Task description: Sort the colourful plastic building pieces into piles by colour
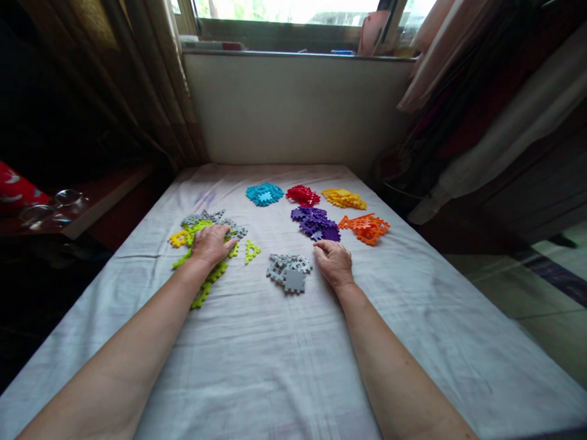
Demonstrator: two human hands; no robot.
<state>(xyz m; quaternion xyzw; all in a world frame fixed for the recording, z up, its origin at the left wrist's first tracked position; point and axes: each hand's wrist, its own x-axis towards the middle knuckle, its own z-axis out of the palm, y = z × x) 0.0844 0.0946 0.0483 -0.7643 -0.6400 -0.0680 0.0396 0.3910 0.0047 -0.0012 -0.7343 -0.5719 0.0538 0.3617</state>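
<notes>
My left hand [211, 244] lies over a mixed pile of lime-green interlocking toy pieces [208, 287] and grey interlocking pieces [241, 231]. Its fingers reach onto the pile, with the thumb apart; the fingertips are partly hidden. A lime-green triangular piece [251, 251] lies just right of that hand. My right hand [334, 261] is low over the sheet, fingers curled and closed, and whatever they might hold is hidden. It is in front of the purple pile [316, 223] and right of a separate grey pile [288, 272].
Blue [265, 194], red [302, 195] and yellow piles [343, 198] form a far row. An orange pile [367, 228] lies beside the purple one. A yellow piece [178, 239] touches the mixed pile. Beneath is a pale sheet [257, 366]; glasses [68, 198] sit on a side ledge.
</notes>
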